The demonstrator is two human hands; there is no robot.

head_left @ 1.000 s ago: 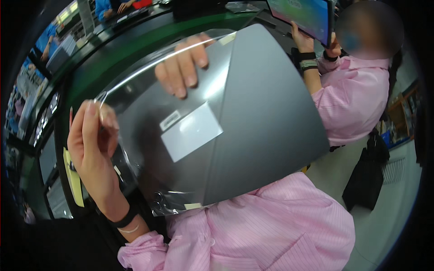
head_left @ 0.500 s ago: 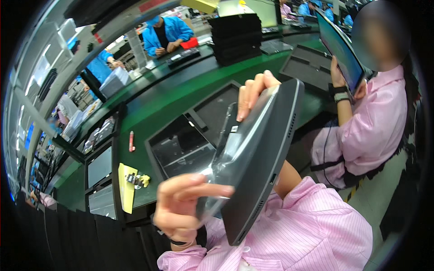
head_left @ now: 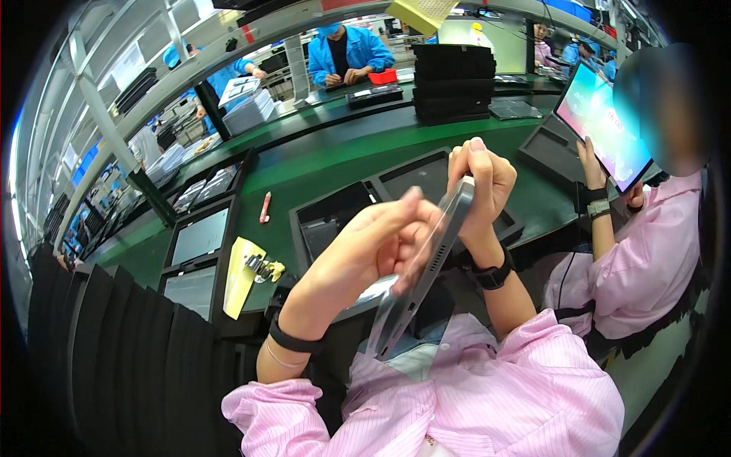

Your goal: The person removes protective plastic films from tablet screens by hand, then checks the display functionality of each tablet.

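A dark grey tablet (head_left: 435, 268) is held up on edge in front of my chest, its slim side with speaker holes and a port facing me. My right hand (head_left: 485, 186) grips its upper end, thumb and fingers wrapped round the corner. Clear plastic film (head_left: 387, 314) hangs loose along the tablet's left side and past its lower end. At that side my left hand (head_left: 381, 245) has its fingers curled against the film, seemingly pinching it; the fingertips are partly blurred and covered. The tablet's broad faces are turned mostly out of sight.
Beyond my hands, an open black tray (head_left: 304, 209) lies on the green bench (head_left: 282, 171). Left are a red marker (head_left: 265, 207), a yellow sheet (head_left: 238, 286) and trays of flat panels (head_left: 199, 238). Black trays (head_left: 454, 84) stand stacked behind. At right, a co-worker (head_left: 647, 251) holds a lit tablet (head_left: 605, 126).
The tablet has turned more edge-on and its lower end has risen. My left hand has moved up along the film. The co-worker's tablet has turned, showing a bright screen.
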